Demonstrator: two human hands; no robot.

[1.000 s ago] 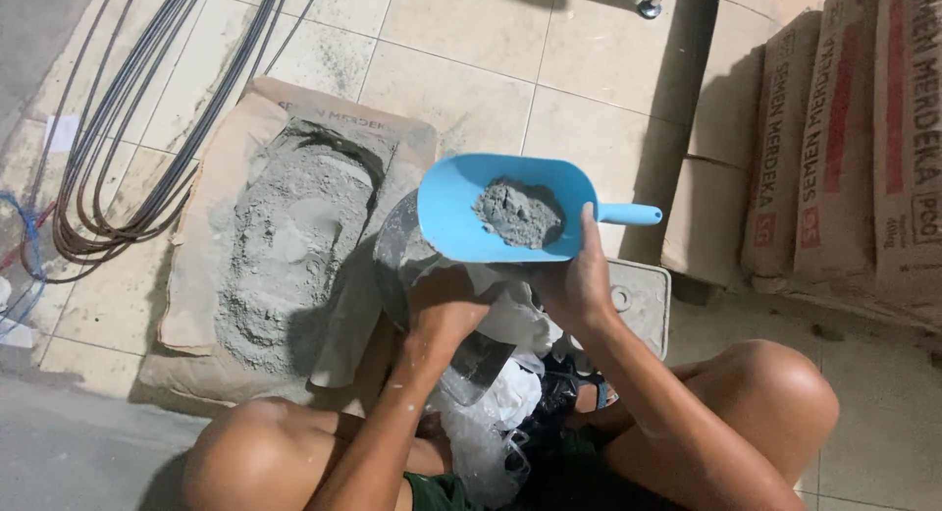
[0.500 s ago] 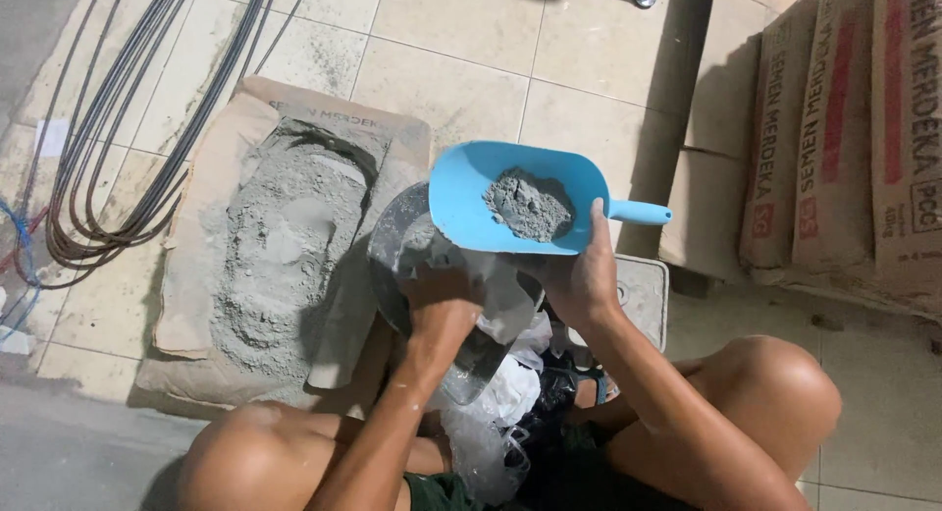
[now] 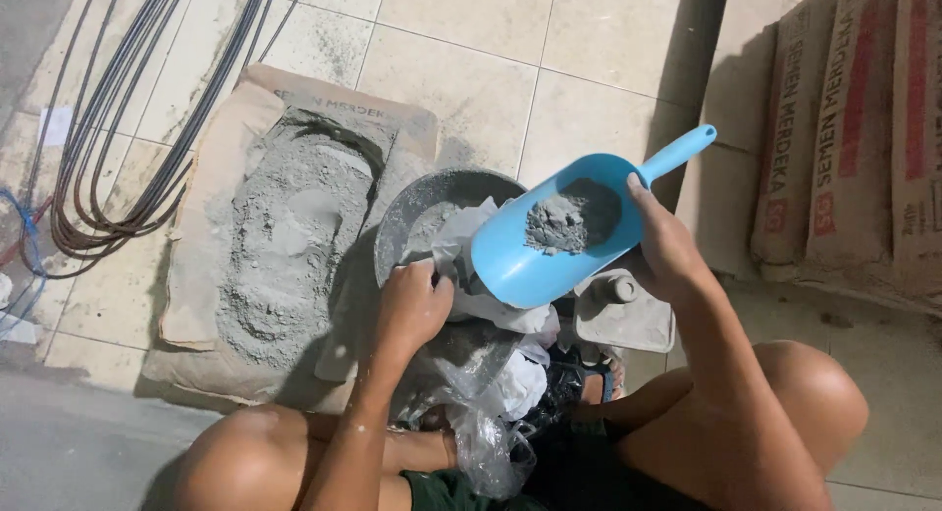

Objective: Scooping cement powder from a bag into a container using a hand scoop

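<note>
The right hand (image 3: 662, 246) grips the blue scoop (image 3: 554, 236) of grey powder; the left hand (image 3: 412, 305) pinches the clear bag (image 3: 471, 246). Better tilt slowly, mouth kept wide.

One blue scoop (image 3: 549, 246), one opened cement sack (image 3: 285, 236), three stacked sacks (image 3: 844, 138).

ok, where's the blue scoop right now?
Head view, right of centre: the blue scoop, holding grey powder, is in the right hand, tilted over the clear bag that the left hand holds open.
</note>
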